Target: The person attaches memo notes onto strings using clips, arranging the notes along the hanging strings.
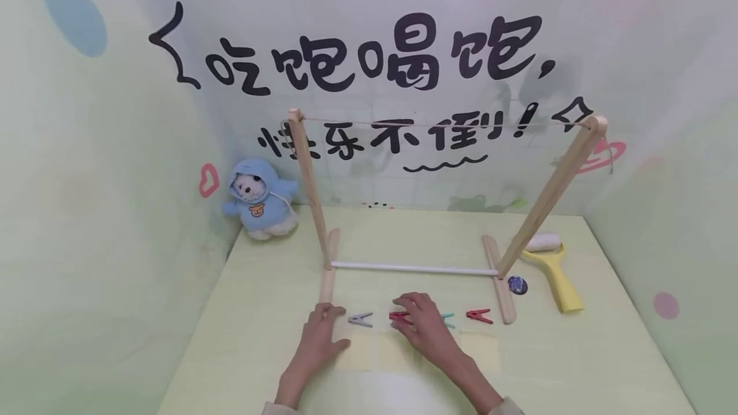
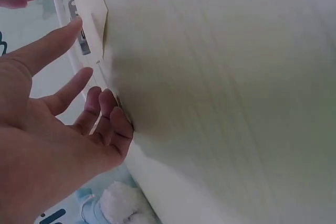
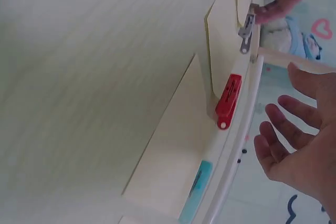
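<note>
Lettered wall (image 1: 357, 8) behind, pale bench (image 1: 611, 351) below, wooden frame (image 1: 312, 191) standing on it, and the right hand (image 1: 428, 328) hangs near a red peg (image 3: 229, 95) lying between grey peg (image 1: 360, 319) and teal peg (image 3: 196, 192), fingers loosely curved, gripping nothing; left hand (image 1: 318, 335), fingers spread and free, beside the grey peg, perhaps touching the bench

Four clothespins (image 1: 474, 315), one roller (image 1: 558, 279), one plush toy (image 1: 264, 200).
</note>
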Demonstrator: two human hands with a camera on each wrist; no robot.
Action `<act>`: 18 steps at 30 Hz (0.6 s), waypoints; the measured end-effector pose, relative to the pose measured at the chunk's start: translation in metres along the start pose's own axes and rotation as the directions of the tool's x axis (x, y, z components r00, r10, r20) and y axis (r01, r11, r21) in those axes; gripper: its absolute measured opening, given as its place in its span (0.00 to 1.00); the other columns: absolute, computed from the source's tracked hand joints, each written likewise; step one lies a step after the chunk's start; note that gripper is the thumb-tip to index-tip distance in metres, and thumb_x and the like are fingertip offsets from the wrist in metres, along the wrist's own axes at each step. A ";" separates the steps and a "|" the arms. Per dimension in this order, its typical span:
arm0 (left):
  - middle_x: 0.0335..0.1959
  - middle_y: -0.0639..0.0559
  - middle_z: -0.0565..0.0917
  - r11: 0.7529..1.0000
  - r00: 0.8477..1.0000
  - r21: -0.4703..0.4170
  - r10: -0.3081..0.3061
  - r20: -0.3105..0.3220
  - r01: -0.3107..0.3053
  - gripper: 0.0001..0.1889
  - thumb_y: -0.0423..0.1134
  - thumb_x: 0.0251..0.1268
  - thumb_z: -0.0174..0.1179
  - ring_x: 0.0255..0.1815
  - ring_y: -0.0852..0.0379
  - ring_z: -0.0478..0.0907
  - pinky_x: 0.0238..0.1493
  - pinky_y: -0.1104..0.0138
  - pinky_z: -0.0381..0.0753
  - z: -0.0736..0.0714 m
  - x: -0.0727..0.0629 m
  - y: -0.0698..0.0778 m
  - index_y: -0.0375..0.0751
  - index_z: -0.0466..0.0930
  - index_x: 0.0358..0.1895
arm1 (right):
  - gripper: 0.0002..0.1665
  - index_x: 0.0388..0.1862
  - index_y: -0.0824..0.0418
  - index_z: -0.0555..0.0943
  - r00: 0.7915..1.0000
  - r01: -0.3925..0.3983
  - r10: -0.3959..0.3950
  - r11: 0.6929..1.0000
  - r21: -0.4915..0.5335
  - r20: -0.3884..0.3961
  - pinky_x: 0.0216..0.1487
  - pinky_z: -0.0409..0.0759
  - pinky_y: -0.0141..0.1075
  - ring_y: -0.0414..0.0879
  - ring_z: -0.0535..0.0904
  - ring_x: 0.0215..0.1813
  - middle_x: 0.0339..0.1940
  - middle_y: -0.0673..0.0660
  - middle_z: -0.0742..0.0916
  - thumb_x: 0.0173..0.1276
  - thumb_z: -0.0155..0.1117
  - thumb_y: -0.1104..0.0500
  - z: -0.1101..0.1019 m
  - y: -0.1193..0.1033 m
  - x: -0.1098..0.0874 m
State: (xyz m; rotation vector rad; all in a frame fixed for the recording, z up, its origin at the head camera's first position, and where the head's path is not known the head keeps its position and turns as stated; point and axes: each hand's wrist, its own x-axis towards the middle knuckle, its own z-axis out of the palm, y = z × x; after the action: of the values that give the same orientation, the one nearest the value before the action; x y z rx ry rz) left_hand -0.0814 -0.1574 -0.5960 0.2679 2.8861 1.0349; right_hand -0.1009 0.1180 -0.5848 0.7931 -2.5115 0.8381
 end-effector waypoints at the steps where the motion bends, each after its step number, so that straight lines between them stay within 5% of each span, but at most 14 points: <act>1: 0.64 0.34 0.73 1.000 1.000 -0.022 0.000 0.015 0.000 0.32 0.35 0.56 0.83 0.59 0.35 0.76 0.57 0.38 0.79 -0.001 0.000 -0.001 0.35 0.80 0.64 | 0.25 0.54 0.64 0.87 1.000 0.007 -0.007 1.000 -0.024 0.026 0.54 0.81 0.50 0.55 0.80 0.56 0.52 0.57 0.87 0.59 0.87 0.62 0.006 -0.002 0.004; 10: 0.53 0.45 0.70 0.997 0.999 -0.082 0.010 0.047 -0.006 0.27 0.28 0.50 0.83 0.54 0.50 0.70 0.59 0.50 0.80 -0.003 -0.001 -0.013 0.41 0.82 0.55 | 0.26 0.52 0.62 0.88 0.974 0.024 0.005 0.992 -0.126 0.225 0.64 0.79 0.59 0.64 0.77 0.62 0.53 0.61 0.87 0.57 0.89 0.59 0.038 -0.014 0.019; 18: 0.51 0.48 0.70 0.998 1.000 -0.061 0.002 0.030 0.000 0.20 0.28 0.51 0.82 0.54 0.51 0.70 0.61 0.49 0.78 -0.002 -0.001 -0.013 0.43 0.84 0.45 | 0.22 0.50 0.59 0.89 0.975 0.090 -0.053 0.982 -0.165 0.214 0.67 0.76 0.57 0.60 0.76 0.62 0.53 0.58 0.85 0.59 0.88 0.57 0.050 -0.011 0.016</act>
State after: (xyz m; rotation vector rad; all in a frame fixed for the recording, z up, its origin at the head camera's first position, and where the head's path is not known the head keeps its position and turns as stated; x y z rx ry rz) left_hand -0.0829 -0.1692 -0.6027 0.2787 2.8224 1.1069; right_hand -0.1152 0.0724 -0.6094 0.9484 -2.6744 0.5254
